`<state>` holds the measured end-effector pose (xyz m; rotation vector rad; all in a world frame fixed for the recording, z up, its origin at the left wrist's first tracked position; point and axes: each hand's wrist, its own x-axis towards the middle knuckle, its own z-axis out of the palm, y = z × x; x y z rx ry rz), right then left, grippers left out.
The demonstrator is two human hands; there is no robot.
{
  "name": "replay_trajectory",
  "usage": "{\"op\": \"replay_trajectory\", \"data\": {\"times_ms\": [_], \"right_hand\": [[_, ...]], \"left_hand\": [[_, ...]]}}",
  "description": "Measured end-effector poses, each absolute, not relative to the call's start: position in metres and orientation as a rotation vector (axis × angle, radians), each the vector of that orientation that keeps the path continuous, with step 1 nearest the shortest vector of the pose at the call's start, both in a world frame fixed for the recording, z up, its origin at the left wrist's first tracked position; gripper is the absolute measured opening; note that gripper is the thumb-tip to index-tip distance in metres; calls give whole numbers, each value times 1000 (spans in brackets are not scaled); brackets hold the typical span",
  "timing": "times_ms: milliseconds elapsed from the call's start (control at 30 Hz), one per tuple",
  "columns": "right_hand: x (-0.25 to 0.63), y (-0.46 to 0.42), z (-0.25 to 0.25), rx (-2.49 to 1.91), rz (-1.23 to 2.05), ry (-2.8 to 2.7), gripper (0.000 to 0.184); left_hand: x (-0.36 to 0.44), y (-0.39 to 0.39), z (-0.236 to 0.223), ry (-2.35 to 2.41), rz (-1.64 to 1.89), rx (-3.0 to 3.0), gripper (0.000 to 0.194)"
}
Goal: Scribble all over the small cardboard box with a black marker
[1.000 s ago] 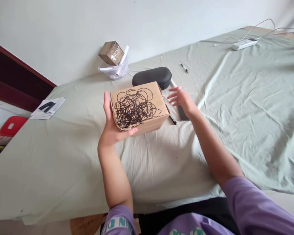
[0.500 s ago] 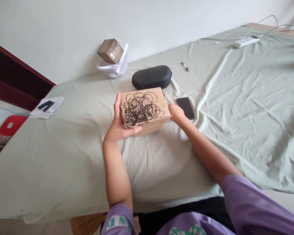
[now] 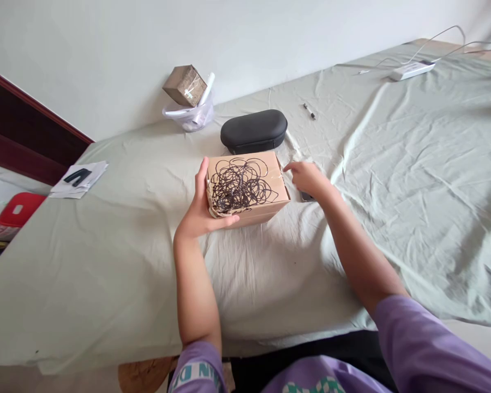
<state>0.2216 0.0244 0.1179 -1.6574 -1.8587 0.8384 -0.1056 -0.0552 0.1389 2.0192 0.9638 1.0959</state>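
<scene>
A brown cardboard box (image 3: 265, 188) with black looping scribbles on its top sits in the middle of the cloth. My left hand (image 3: 200, 210) grips its left end, thumb along the near side and fingers at the far left corner. Just off the box's right edge is my right hand (image 3: 306, 177), with its fingers curled and the index finger and thumb close to the edge. Something clear and shiny shows there, but what the fingertips hold is too small to make out. Under that hand a phone (image 3: 306, 197) is mostly hidden.
A black zip case (image 3: 253, 130) lies right behind the box. Farther back are a clear plastic bowl (image 3: 190, 119) with a small brown box (image 3: 184, 85), a marker (image 3: 310, 111) and a power strip (image 3: 412, 70). Papers (image 3: 79, 180) with a black stapler-like item lie at left.
My right hand has moved up and slightly right from the box's right end, now covering most of the phone. The box and my left hand have shifted a little to the right.
</scene>
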Motion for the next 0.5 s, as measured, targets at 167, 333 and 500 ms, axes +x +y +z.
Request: {"op": "replay_trajectory", "data": {"times_ms": [167,333,500], "right_hand": [[245,11,159,-1034,1163,-1325,25],[232,-23,185,-649,1101,-1323,33],[199,-50,192,-679,982,-1432,22]], "left_hand": [[-107,-53,136,949,1096,2038,152],[-107,-50,133,953,1093,2061,153],[-103,-52,135,951,1097,2042,156]]}}
